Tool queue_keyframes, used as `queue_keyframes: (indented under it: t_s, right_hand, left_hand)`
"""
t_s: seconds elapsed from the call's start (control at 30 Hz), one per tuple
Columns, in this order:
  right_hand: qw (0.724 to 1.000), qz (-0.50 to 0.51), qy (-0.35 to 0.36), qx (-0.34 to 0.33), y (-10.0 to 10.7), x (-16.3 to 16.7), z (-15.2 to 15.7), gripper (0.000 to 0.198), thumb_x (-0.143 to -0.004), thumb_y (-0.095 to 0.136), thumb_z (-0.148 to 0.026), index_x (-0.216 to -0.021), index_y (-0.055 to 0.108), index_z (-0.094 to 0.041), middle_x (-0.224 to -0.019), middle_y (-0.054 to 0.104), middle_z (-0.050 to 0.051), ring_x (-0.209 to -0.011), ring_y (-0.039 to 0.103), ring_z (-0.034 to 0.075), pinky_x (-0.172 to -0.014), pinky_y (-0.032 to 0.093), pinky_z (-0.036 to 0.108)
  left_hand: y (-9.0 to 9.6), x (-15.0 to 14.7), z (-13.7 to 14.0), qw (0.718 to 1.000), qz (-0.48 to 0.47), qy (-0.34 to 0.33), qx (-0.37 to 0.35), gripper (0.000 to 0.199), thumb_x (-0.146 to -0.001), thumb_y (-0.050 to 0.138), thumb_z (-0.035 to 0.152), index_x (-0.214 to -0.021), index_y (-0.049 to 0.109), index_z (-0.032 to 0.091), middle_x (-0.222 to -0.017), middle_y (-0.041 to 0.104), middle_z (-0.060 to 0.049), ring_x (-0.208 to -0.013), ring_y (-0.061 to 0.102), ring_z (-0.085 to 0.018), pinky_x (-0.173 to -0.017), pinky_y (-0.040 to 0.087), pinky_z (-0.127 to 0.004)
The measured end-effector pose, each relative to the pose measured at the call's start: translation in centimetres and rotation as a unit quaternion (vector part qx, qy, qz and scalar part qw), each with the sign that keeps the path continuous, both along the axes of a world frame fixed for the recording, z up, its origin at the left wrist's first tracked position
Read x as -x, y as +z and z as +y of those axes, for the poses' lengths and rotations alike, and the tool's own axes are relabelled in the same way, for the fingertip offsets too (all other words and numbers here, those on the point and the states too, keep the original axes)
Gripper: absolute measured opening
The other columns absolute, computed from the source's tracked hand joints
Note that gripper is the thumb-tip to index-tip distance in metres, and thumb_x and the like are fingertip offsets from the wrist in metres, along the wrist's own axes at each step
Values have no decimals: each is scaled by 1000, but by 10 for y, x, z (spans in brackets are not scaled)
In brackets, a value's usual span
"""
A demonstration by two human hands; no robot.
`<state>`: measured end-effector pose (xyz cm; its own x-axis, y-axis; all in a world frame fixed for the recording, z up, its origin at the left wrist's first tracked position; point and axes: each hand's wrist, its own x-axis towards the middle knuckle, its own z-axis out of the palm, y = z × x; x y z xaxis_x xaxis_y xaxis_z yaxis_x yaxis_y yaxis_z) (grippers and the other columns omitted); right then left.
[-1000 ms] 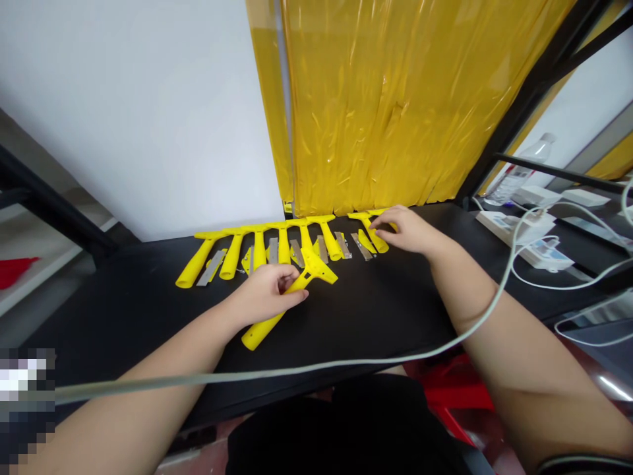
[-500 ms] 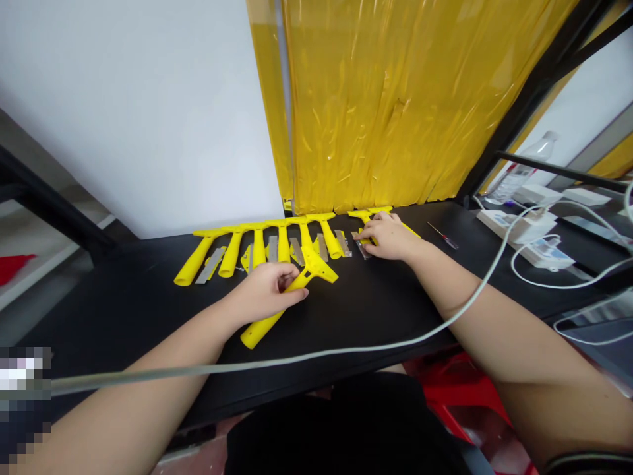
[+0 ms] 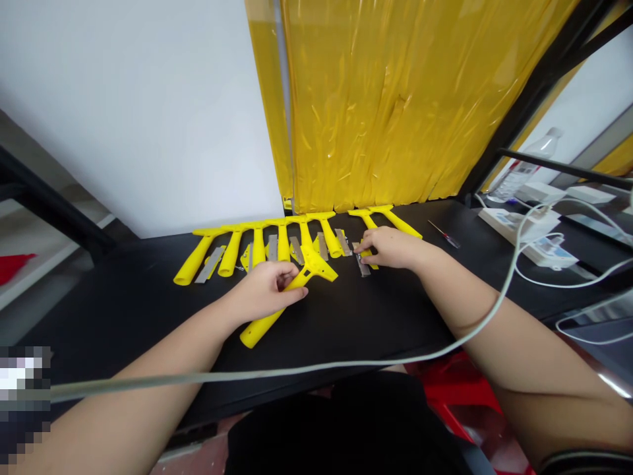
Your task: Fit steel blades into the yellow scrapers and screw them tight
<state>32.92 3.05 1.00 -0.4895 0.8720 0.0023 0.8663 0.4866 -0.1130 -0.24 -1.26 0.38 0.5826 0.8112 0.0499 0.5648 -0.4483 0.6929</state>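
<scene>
My left hand [image 3: 274, 288] is closed around a yellow plastic scraper handle [image 3: 260, 330], its wide T-shaped head pointing away to the right. My right hand [image 3: 390, 247] pinches a flat grey metal plate [image 3: 361, 266] with a yellow piece under its fingers, low over the black table. Several more yellow handles [image 3: 192, 264] lie in a row behind, heads toward the wall. Grey plates on yellow pieces [image 3: 210, 265] lie between them. Two further handles [image 3: 403, 224] lie beyond my right hand, one partly hidden by it.
A small screwdriver [image 3: 445, 235] lies right of the handles. White power strips [image 3: 527, 241] and a plastic bottle [image 3: 524, 168] stand at the right. A pale cable [image 3: 346, 364] hangs across the front, over my right forearm. Yellow plastic sheeting [image 3: 395, 105] covers the back.
My right hand has come nearer to me, drawing the metal plate with its yellow piece out from in front of the right-hand handles. The left hand keeps its handle in place.
</scene>
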Motion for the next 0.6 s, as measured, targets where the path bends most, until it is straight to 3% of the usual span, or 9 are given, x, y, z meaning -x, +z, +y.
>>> queue_keyframes:
  t_s: [0.2, 0.5, 0.6]
  right_hand:
    - [996, -47, -42, 56, 11, 21, -20, 31, -87, 78, -28, -116, 84, -21, -111, 80, 8, -101, 74, 26, -86, 54, 31]
    - [998, -15, 39, 51, 11, 69, -51, 21, -91, 75, -28, -106, 84, -17, -100, 79, 11, -95, 74, 26, -79, 52, 30]
    - [998, 14, 49, 46, 10, 86, -61, 18, -90, 76, -31, -94, 81, -14, -92, 77, 11, -84, 72, 23, -72, 50, 30]
  left_hand:
    - [3, -1, 0, 1000, 9, -2, 5, 36, -86, 70, 42, -71, 45, 21, -67, 35, 6, -61, 34, -11, -57, 28, -28]
    - [4, 1, 0, 999, -13, 4, 31, 38, -85, 69, 39, -70, 39, 22, -68, 29, 7, -62, 30, -11, -57, 26, -29]
    - [4, 2, 1, 999, -18, 6, 35, 35, -84, 69, 37, -71, 40, 22, -68, 31, 6, -62, 31, -11, -57, 26, -28]
